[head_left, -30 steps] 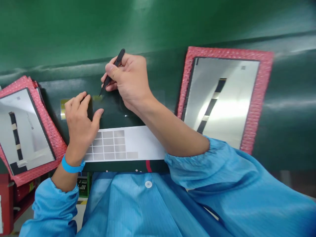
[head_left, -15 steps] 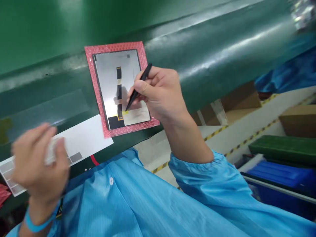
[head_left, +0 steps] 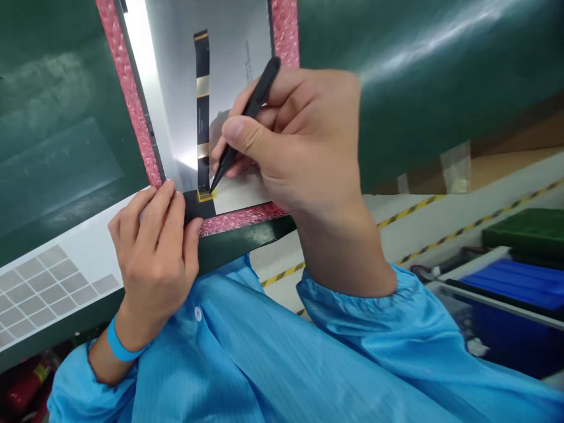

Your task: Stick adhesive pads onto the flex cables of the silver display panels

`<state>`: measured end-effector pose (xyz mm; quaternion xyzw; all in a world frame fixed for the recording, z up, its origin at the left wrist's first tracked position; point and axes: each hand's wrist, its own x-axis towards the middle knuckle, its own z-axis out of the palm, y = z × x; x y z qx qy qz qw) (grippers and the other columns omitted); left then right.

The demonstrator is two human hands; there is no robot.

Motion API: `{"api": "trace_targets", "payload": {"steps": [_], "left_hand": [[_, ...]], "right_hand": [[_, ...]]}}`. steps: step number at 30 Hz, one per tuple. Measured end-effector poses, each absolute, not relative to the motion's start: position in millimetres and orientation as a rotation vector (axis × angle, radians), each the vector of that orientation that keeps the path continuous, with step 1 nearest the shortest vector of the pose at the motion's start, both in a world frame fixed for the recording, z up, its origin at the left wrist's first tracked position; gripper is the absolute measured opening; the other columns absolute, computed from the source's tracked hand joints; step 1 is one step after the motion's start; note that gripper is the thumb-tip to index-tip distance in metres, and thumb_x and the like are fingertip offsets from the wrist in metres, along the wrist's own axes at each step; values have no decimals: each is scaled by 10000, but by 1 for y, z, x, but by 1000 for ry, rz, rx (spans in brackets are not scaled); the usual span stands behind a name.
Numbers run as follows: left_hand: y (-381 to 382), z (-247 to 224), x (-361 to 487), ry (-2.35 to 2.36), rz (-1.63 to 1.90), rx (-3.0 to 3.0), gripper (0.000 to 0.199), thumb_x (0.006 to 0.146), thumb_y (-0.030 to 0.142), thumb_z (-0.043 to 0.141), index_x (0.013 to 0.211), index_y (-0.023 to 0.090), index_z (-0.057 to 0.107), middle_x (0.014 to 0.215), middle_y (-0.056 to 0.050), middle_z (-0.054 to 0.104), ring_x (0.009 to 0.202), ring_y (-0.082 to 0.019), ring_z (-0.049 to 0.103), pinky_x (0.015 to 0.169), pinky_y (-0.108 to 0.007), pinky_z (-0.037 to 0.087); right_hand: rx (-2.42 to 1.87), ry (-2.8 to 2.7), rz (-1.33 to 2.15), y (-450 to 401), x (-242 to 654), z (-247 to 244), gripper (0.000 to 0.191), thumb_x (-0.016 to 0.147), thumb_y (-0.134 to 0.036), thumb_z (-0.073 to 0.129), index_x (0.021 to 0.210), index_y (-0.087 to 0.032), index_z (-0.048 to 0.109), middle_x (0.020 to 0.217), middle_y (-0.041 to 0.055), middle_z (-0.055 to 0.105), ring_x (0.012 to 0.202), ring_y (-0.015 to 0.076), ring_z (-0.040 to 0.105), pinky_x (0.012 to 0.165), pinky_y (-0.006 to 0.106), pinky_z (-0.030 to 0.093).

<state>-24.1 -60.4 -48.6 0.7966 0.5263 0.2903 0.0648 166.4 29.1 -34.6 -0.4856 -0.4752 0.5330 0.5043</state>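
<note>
My right hand [head_left: 295, 135] is closed around slim black tweezers [head_left: 247, 120], slanted with their points down. Those points are at a small yellow piece of tape [head_left: 205, 197] on the lower end of a black flex cable [head_left: 203, 114]. The cable runs along the silver back of a flat display panel [head_left: 176, 76], which lies on pink bubble wrap [head_left: 284, 26]. My left hand [head_left: 154, 247] holds nothing; its fingers lie at the panel's lower left corner, thumb apart. My right hand covers part of the panel's right side.
A white sheet of grey square stickers [head_left: 39, 288] extends left from beneath my left hand. A clear plastic film [head_left: 74, 167] lies on the green bench mat [head_left: 396, 135]. To the right are a cardboard box [head_left: 506, 153], striped floor tape [head_left: 412, 210] and a blue bin [head_left: 520, 282].
My left hand has moved right from over the sticker sheet onto the panel's corner. The tweezers' points have shifted left to the cable's end. The view is closer to the panel.
</note>
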Motion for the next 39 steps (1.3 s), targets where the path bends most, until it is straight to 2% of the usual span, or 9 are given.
{"api": "trace_targets", "payload": {"steps": [6, 9, 11, 21, 26, 29, 33, 36, 39], "left_hand": [[-60, -46, -22, 1595, 838, 2392, 392, 961, 216, 766, 1333, 105, 708, 1362, -196, 747, 1279, -381, 687, 1092, -561, 547], [-60, -45, -22, 1587, 808, 2374, 412, 964, 219, 765, 1359, 124, 694, 1390, -190, 734, 1307, -380, 675, 1108, -578, 544], [-60, -43, -22, 1581, 778, 2366, 418, 969, 222, 764, 1369, 128, 686, 1403, -193, 726, 1327, -382, 664, 1120, -589, 538], [-61, -42, -22, 1577, 760, 2349, 424, 984, 242, 746, 1391, 153, 671, 1445, -171, 705, 1352, -378, 645, 1128, -615, 540], [-61, -42, -22, 1578, 777, 2353, 436, 982, 259, 745, 1403, 182, 666, 1445, -135, 709, 1341, -373, 653, 1118, -611, 545], [-62, -41, -22, 1587, 753, 2347, 439, 990, 277, 736, 1416, 212, 654, 1461, -117, 702, 1349, -369, 651, 1128, -613, 539], [-63, -39, -23, 1589, 698, 2362, 447, 995, 274, 730, 1426, 199, 643, 1476, -159, 685, 1374, -368, 630, 1148, -620, 526], [-63, -37, -23, 1592, 621, 2401, 490, 1003, 314, 726, 1477, 244, 621, 1523, -157, 645, 1408, -374, 604, 1154, -646, 498], [-63, -36, -21, 1636, 498, 2411, 450, 1035, 366, 675, 1481, 328, 628, 1575, -109, 607, 1442, -382, 574, 1155, -689, 448]], "right_hand": [[-1240, -1148, 1208, 25, 162, -33, 163, 899, -235, 860, 796, -256, 734, 706, 22, 762, 597, 204, 739, 432, 301, 557], [-1265, -1129, 1193, 24, 160, -31, 247, 905, -31, 763, 802, -254, 729, 707, 1, 759, 616, 171, 745, 446, 268, 557], [-1250, -1126, 1188, 24, 160, -30, 282, 905, 33, 733, 809, -232, 717, 700, -19, 752, 602, 139, 734, 446, 237, 551], [-1266, -1156, 1192, 25, 160, -27, 219, 941, 8, 748, 827, -172, 697, 624, -70, 667, 646, 127, 746, 456, 201, 544], [-1299, -1169, 1186, 25, 160, -26, 243, 953, 30, 699, 842, -185, 679, 621, -101, 638, 646, 107, 739, 468, 185, 544], [-1312, -1207, 1188, 23, 162, -24, 198, 962, -19, 704, 865, -189, 673, 680, -66, 677, 685, 134, 746, 497, 220, 563], [-1349, -1245, 1189, 22, 163, -20, 157, 966, -64, 708, 894, -197, 667, 813, 10, 757, 750, 181, 768, 550, 295, 588], [-1359, -1236, 1195, 22, 163, -19, 208, 970, -95, 751, 847, -233, 657, 829, -5, 764, 749, 180, 769, 552, 311, 594], [-1367, -1252, 1178, 21, 164, -19, 252, 993, -235, 792, 808, -249, 622, 808, -23, 740, 781, 175, 770, 575, 295, 598]]}}
